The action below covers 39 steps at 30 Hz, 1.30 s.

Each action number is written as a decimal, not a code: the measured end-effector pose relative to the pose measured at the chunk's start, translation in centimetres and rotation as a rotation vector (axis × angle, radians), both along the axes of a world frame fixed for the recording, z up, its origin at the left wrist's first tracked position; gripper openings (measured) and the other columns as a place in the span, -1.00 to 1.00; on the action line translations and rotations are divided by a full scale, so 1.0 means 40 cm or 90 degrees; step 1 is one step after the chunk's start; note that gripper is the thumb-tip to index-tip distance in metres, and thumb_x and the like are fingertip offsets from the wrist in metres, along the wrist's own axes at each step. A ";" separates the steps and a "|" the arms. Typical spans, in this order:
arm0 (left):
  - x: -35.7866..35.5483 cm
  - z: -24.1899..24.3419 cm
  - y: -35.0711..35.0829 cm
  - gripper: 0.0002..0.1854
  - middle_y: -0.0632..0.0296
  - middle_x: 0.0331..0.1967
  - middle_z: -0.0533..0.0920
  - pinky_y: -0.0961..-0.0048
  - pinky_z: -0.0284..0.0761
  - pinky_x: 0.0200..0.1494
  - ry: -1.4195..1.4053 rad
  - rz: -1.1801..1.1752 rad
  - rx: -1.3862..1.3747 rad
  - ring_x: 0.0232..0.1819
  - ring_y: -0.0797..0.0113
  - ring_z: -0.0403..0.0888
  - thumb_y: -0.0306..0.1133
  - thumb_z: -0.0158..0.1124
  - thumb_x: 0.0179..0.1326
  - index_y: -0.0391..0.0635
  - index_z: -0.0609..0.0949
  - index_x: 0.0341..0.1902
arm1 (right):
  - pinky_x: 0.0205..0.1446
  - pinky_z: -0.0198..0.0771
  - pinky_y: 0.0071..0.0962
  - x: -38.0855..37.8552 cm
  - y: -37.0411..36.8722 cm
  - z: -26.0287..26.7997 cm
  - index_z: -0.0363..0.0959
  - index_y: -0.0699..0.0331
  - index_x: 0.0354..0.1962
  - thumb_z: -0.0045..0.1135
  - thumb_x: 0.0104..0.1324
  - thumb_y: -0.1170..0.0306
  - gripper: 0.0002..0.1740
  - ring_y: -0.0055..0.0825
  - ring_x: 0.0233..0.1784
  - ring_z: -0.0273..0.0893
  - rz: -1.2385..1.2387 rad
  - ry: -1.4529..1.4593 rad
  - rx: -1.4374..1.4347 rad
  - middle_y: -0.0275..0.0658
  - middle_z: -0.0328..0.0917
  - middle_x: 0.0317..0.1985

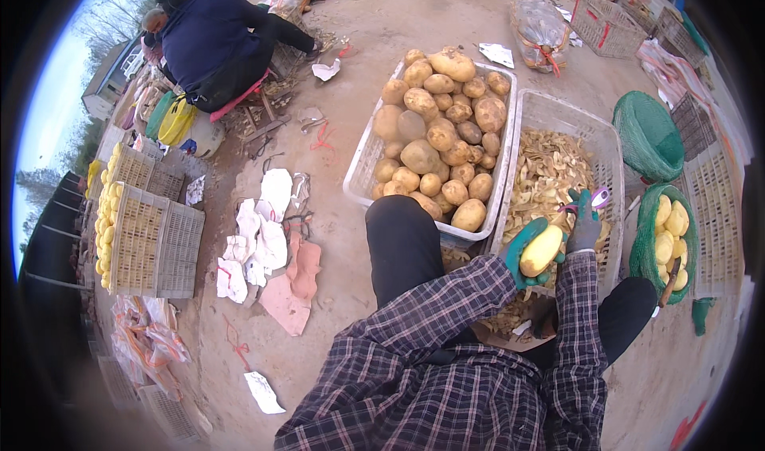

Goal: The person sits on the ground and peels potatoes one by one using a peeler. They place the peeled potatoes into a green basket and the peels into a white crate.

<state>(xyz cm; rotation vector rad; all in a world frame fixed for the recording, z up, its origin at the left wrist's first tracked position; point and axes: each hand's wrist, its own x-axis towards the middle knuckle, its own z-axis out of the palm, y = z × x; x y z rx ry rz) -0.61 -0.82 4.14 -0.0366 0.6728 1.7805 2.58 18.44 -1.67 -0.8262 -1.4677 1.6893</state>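
Note:
My left hand (526, 254), in a teal rubber-coated glove, holds a peeled yellow potato (541, 251) above a white plastic crate (615, 200) of potato peelings (547, 158). Close to its right, my right hand (584, 227), in a similar grey and teal glove, grips a peeler (599, 197) with a white and purple handle; its blade is hard to make out. Unpeeled potatoes (439, 140) fill the white crate (358, 176) on the left. Right of the peelings, a green mesh bag (639, 260) holds peeled potatoes (672, 224) and a brown-handled tool (670, 280).
A co-worker (215, 38) sits on a low stool at the upper left. Stacked crates (158, 242) of peeled potatoes stand at the left. Torn paper (263, 230) lies on the concrete. An open green mesh bag (648, 134) and a filled sack (539, 32) are at the upper right.

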 end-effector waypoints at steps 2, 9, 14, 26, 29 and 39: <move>-0.017 0.006 -0.008 -0.44 0.16 -0.20 0.63 0.48 0.50 -0.57 0.002 0.024 0.031 -0.27 0.30 0.62 0.08 0.03 0.27 -0.14 0.47 0.12 | -0.12 0.42 -0.50 0.026 0.064 -0.002 0.45 0.34 0.01 0.07 0.33 0.21 -0.58 -0.55 -0.21 0.51 -0.020 -0.163 0.019 -0.13 0.58 -0.16; -0.076 -0.072 -0.003 -0.29 0.05 -0.27 0.62 0.41 0.58 -0.39 -0.105 0.050 0.090 -0.36 0.22 0.61 0.14 0.10 0.16 -0.30 0.45 0.12 | -0.16 0.38 -0.55 0.073 -0.036 0.130 0.49 0.47 -0.15 0.03 0.35 0.17 -0.55 -0.55 -0.37 0.52 0.023 0.012 0.104 -0.20 0.60 -0.36; -0.045 -0.021 0.010 -0.40 0.12 -0.14 0.60 0.35 0.58 -0.43 -0.095 0.193 0.003 -0.28 0.24 0.60 0.17 -0.04 0.22 -0.10 0.49 0.07 | -0.15 0.42 -0.55 0.057 -0.221 0.230 0.48 0.45 -0.11 -0.03 0.37 0.13 -0.52 -0.56 -0.34 0.53 0.176 0.054 -0.027 -0.16 0.58 -0.27; -0.078 -0.062 -0.015 -0.34 -0.02 -0.23 0.60 0.39 0.50 -0.53 -0.086 0.112 0.020 -0.45 0.11 0.56 0.23 0.05 0.14 -0.22 0.52 -0.08 | -0.16 0.41 -0.55 0.067 -0.065 0.212 0.52 0.32 -0.18 -0.01 0.35 0.15 -0.63 -0.62 -0.33 0.50 0.160 -0.104 0.134 -0.18 0.60 -0.17; -0.082 -0.057 0.002 -0.33 -0.01 -0.24 0.61 0.34 0.57 -0.45 -0.122 0.124 0.026 -0.41 0.11 0.58 0.21 0.05 0.15 -0.23 0.52 -0.04 | -0.16 0.42 -0.56 0.076 -0.034 0.209 0.49 0.35 -0.09 0.02 0.34 0.19 -0.61 -0.61 -0.35 0.52 0.120 -0.247 0.263 -0.24 0.60 -0.24; -0.035 -0.021 0.012 -0.54 0.08 -0.10 0.54 0.28 0.53 -0.03 -0.188 0.205 0.123 -0.11 0.22 0.56 -0.02 -0.06 0.31 -0.13 0.43 0.07 | -0.05 0.44 -0.56 0.035 -0.305 0.228 0.48 0.44 -0.10 -0.01 0.37 0.15 -0.55 -0.55 -0.17 0.53 0.213 0.029 -0.069 -0.17 0.57 -0.10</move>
